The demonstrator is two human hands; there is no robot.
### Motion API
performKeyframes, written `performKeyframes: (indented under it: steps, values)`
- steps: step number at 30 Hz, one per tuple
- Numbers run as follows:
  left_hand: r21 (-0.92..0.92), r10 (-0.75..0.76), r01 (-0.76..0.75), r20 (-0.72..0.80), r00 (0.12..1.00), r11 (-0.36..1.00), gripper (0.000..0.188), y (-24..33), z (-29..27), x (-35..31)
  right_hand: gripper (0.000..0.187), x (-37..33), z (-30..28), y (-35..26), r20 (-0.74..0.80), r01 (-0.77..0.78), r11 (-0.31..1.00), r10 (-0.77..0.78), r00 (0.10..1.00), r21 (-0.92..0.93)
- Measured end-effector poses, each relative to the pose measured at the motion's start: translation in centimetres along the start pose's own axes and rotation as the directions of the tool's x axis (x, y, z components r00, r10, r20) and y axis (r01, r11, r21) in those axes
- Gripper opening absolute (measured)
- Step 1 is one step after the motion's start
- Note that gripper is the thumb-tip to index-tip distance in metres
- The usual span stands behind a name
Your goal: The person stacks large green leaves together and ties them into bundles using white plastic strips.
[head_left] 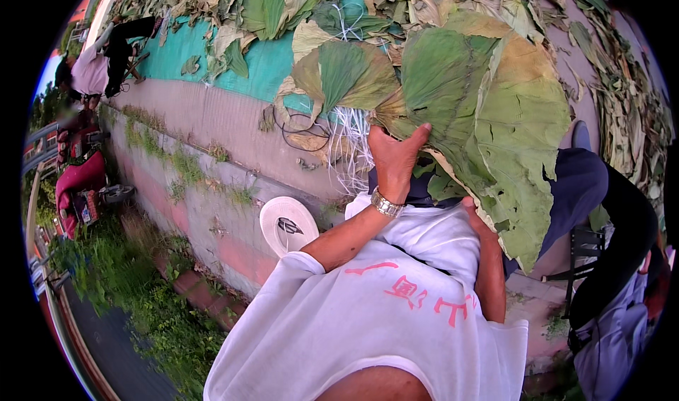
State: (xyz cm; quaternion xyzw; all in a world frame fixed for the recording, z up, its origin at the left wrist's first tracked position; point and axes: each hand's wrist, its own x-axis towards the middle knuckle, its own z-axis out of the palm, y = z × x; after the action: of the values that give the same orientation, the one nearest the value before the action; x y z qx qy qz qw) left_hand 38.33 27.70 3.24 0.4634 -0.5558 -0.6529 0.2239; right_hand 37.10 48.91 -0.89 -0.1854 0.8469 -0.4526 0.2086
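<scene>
— Fingers [417,134] of the left hand [392,157] pinch the stack of big green leaves [488,111]; right hand [472,210] is hidden beneath, grip unclear.

— Progress?

— Stack gathered at one o'clock, untied; white strings [350,143] at twelve, loose leaves [269,5] remain on the teal sheet [177,51].

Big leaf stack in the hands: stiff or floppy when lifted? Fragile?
Probably floppy: the leaves droop past the left hand and curl at the edges. Likely light, since they look thin. Yellowed, torn edges suggest they may rip if pinched hard. The right hand is mostly hidden beneath them.
</scene>
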Motion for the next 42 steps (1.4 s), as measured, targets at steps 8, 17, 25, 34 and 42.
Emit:
performKeyframes:
  steps: [8, 17, 25, 34, 42]
  values:
    - [-0.102, 0.027, -0.022, 0.054, 0.998, 0.995, 0.036, -1.7, -0.3, 0.3, 0.036, 0.2, 1.3, 0.6, -0.099, 0.028, 0.993, -0.016, 0.995, 0.118]
    - [-0.081, 0.019, -0.01, 0.114, 0.993, 0.997, 0.033, -1.3, -0.5, 0.5, 0.027, -1.9, -0.5, -8.2, 0.063, -0.113, 0.978, 0.103, 0.993, 0.174]
    - [-0.043, -0.021, 0.027, 0.145, 0.989, 0.999, 0.025, 0.0, 0.1, -0.3, 0.046, 2.3, 0.2, -12.9, 0.013, 0.381, 0.863, -0.4, 0.916, -0.331]
    - [-0.298, 0.083, 0.033, 0.368, 0.926, 0.954, 0.047, -0.2, -1.2, 1.1, 0.058, 7.9, 2.6, -10.3, 0.014, 0.376, 0.755, -0.437, 0.899, -0.537]
    - [-0.516, 0.044, 0.277, 0.525, 0.85, 0.81, 0.051, -0.3, -1.0, 0.5, 0.058, 9.0, 2.0, -9.9, -0.021, 0.383, 0.739, -0.472, 0.881, -0.554]
